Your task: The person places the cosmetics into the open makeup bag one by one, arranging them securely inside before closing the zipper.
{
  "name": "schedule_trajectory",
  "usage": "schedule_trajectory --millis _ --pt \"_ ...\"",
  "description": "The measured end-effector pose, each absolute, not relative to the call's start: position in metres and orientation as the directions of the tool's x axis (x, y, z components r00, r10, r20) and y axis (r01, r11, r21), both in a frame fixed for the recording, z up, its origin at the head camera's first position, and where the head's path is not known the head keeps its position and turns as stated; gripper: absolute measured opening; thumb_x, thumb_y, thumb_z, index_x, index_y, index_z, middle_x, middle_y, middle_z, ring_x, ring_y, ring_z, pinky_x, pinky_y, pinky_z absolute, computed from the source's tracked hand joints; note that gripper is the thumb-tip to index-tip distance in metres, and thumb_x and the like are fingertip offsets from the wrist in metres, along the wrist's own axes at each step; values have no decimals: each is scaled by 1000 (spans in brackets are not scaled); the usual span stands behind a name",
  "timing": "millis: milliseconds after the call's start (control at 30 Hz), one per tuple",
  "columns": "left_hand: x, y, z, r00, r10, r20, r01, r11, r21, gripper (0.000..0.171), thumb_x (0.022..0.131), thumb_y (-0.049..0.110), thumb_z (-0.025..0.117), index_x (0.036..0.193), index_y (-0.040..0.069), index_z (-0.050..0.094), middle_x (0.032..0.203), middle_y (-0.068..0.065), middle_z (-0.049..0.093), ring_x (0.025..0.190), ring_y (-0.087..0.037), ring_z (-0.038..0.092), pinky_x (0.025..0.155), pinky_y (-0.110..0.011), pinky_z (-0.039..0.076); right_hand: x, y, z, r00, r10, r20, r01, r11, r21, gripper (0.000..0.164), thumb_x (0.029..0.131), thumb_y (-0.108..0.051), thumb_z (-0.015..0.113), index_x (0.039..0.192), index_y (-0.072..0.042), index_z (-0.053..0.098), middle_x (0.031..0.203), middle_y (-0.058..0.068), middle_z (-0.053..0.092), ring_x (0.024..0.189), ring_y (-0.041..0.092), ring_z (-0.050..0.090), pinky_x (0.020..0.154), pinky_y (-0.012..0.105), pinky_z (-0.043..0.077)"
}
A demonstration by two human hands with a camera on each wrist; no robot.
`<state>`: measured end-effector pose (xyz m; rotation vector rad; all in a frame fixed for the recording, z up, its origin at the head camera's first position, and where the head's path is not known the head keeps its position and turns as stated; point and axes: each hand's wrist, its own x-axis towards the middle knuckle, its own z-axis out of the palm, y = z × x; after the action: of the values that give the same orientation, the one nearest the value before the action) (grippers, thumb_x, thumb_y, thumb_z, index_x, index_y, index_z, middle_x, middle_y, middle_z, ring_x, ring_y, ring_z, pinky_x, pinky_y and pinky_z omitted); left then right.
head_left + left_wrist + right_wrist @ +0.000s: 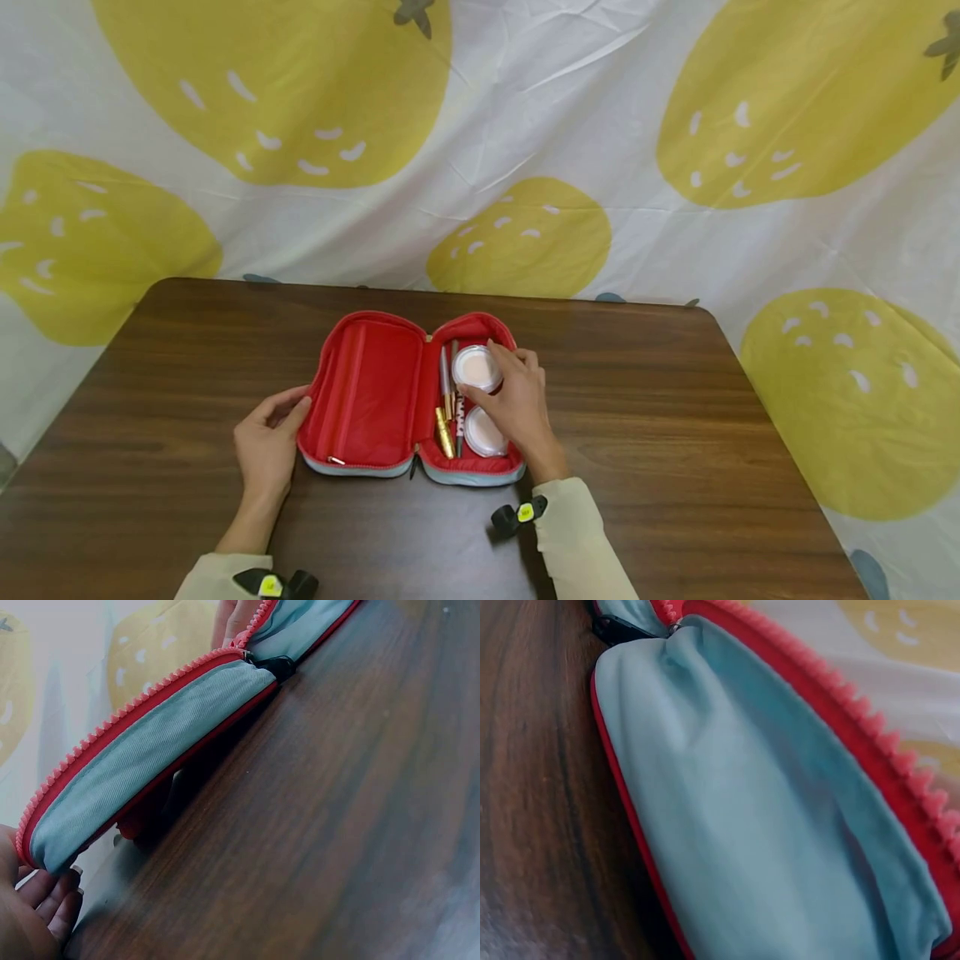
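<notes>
A red-lined cosmetic bag (381, 396) lies unzipped and spread open on the table, its pale blue outside showing along the front. My left hand (264, 446) pinches the outer edge of the bag's left half, fingers beneath it; the left wrist view shows that half tilted off the table. Over the right half, my right hand (517, 404) holds a round compact (475, 368) between thumb and fingers. A second round compact (482, 435) lies nearer the front, partly covered by the hand. Beside them are a gold tube (444, 433) and several slim pencils (447, 379).
The bag rests on a dark wooden table (637, 433). Behind hangs a white cloth (540, 108) with yellow fruit prints. A small zip pull (336, 460) sits on the left lining. In the right wrist view the bag's blue side (720, 802) fills most of the picture.
</notes>
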<state>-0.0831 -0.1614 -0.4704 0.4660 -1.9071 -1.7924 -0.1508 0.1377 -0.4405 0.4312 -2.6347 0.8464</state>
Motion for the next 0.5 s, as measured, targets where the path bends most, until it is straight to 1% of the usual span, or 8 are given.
schedule_trajectory --millis 233,300,400,500 --pt "-83 -161 -471 -832 -545 109 73 87 994 19 86 7 72 102 -3 72 91 -2 71 77 -5 63 66 -14 49 -153 137 -440 -913 -182 364 -336 843 -421 64 74 -39 82 124 -6 63 129 8 60 106 24 42 82 42 32" --pt "-81 -160 -465 -834 -541 105 68 89 994 19 86 5 71 102 -5 72 92 -6 71 76 -5 63 66 -14 49 -153 137 -439 -917 -174 359 -317 865 -389 61 74 -42 81 122 -7 65 128 8 60 107 25 41 82 42 31" --pt "-77 -156 -453 -839 -533 110 72 93 993 19 86 2 69 102 -8 70 93 -11 71 76 -5 63 66 -13 49 -153 137 -438 -928 -150 341 -277 890 -362 60 75 -46 79 121 -9 65 129 8 59 110 26 40 84 46 27" --pt "-73 -153 -442 -841 -529 113 72 97 993 18 86 0 68 102 -10 70 93 -14 70 76 -5 63 66 -13 49 -151 137 -438 -940 -119 320 -238 900 -365 60 76 -48 77 121 -11 65 129 8 58 113 27 37 85 52 22"
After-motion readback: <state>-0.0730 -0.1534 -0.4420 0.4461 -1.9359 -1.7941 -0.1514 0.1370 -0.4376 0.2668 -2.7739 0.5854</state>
